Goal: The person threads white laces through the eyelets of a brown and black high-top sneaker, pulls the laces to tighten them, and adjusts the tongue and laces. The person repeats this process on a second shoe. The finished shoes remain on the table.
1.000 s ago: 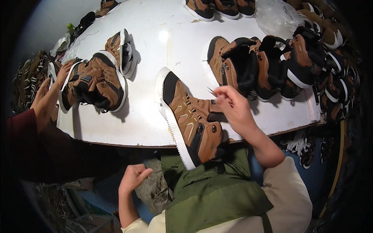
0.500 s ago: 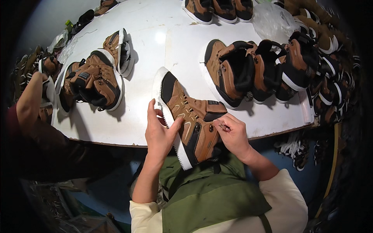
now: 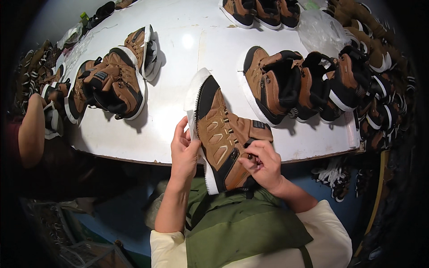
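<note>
A brown and black hiking boot [image 3: 212, 123] with a white sole is tilted in front of me, its toe pointing away over the table edge. My left hand [image 3: 184, 152] grips it by the white sole, thumb on the near side and fingers behind. My right hand [image 3: 264, 164] is closed in a pinch against the boot's upper, beside the lace hooks below the tongue. What lies between those fingertips, if anything, is too small to make out. The boot's heel rests close to my green apron [image 3: 241, 223].
Similar boots [image 3: 277, 85] stand in a row at the right, more [image 3: 111, 85] at the left. A white table [image 3: 178, 58] lies ahead. Clear plastic bags [image 3: 321, 29] and heaped shoes [image 3: 384, 89] fill the right edge. Another person's arm [image 3: 33, 129] is at the left.
The boot has turned so its side faces up more, and its toe has shifted away and to the right. My right hand has moved slightly down on the upper, its fingers more curled.
</note>
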Demonstrator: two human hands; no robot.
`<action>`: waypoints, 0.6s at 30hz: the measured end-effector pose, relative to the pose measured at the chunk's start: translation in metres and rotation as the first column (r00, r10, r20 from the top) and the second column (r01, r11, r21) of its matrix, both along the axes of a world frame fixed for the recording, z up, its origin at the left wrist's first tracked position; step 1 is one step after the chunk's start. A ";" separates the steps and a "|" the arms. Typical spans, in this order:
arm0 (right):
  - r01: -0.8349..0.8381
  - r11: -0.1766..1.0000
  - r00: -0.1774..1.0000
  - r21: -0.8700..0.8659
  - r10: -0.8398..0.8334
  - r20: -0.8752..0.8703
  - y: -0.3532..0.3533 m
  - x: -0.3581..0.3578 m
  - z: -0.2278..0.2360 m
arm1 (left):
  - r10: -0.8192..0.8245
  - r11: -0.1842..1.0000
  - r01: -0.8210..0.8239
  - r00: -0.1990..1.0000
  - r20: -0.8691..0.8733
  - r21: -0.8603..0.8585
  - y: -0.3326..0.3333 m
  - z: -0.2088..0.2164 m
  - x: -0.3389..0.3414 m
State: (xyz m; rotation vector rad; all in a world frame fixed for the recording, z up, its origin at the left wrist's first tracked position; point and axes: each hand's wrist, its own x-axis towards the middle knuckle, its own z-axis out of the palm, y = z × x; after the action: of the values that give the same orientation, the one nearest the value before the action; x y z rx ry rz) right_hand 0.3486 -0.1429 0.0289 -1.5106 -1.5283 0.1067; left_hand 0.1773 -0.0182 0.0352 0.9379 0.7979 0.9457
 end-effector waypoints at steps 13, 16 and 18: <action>-0.064 0.993 0.989 0.094 0.051 0.140 -0.019 -0.012 0.005 | -0.075 0.993 0.097 0.960 0.269 -0.070 -0.015 -0.002 -0.017; -0.080 0.996 0.989 0.028 0.076 0.130 -0.020 -0.011 0.013 | -0.059 0.993 0.085 0.956 0.289 -0.078 -0.017 -0.002 -0.016; -0.095 0.994 0.987 -0.051 0.101 0.127 -0.020 -0.009 0.025 | -0.040 0.994 0.068 0.953 0.299 -0.083 -0.018 -0.001 -0.016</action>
State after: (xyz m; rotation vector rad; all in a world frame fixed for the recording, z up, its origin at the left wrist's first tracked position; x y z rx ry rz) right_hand 0.3399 -0.1626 0.0543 -1.5022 -1.7144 0.1027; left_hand 0.1613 -0.0362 0.0342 0.7120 0.5525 0.9665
